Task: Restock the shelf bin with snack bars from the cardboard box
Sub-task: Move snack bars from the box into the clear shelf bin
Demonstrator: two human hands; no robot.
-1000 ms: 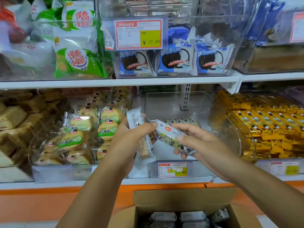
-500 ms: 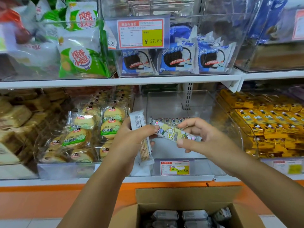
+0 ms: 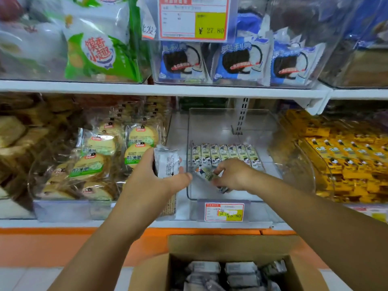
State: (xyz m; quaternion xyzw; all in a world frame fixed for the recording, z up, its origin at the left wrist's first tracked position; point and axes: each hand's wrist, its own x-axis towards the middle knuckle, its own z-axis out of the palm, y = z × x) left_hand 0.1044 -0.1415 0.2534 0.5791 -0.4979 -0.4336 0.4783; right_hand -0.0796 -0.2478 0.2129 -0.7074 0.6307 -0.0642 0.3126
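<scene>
A clear shelf bin (image 3: 273, 131) stands on the lower shelf with a row of several green-and-white snack bars (image 3: 226, 154) lying across its floor. My right hand (image 3: 233, 175) reaches inside the bin and pinches one snack bar (image 3: 204, 172) just in front of that row. My left hand (image 3: 153, 181) hovers left of the bin and grips a bundle of snack bars (image 3: 167, 163) upright, its back label facing me. The open cardboard box (image 3: 210, 246) sits below, with more wrapped bars (image 3: 226, 274) inside.
Bagged round cakes (image 3: 100, 160) fill the bin to the left, yellow packets (image 3: 346, 156) the bin to the right. Cookie packs (image 3: 239, 61) and a price tag (image 3: 193, 17) sit on the shelf above. A second price tag (image 3: 224, 212) hangs on the bin's front.
My right hand has carried its snack bar forward and down into the bin, close to the row. The left hand stays beside the bin with its bundle. The camera has moved closer.
</scene>
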